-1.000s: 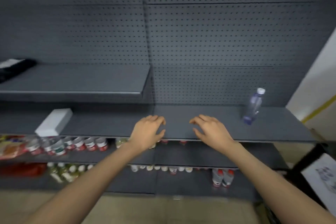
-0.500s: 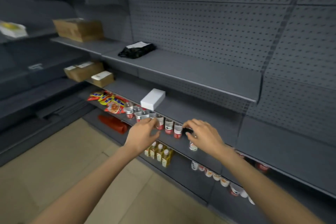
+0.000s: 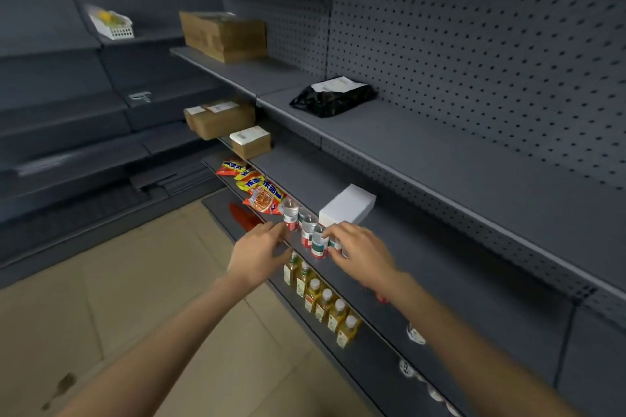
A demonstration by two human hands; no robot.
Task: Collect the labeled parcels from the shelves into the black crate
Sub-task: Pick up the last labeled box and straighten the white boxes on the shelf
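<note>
Now both hands are out in front of the shelving, empty. Left hand (image 3: 259, 252) hangs with fingers loosely curled, gripping nothing; right hand (image 3: 360, 252) has its fingers spread and relaxed, just in front of the row of small bottles (image 3: 306, 228). White box (image 3: 347, 205) sits on the middle shelf (image 3: 423, 247) right behind that hand. Black bagged parcel (image 3: 333, 100) with a white label lies on the shelf above. Labeled cardboard parcels (image 3: 233, 129) sit further left. No black crate in view.

Grey store shelves (image 3: 440, 159) carry parcels and groceries.
A black bag (image 3: 333, 100) lies above a white box (image 3: 347, 205), bottles (image 3: 310, 230) below.
</note>
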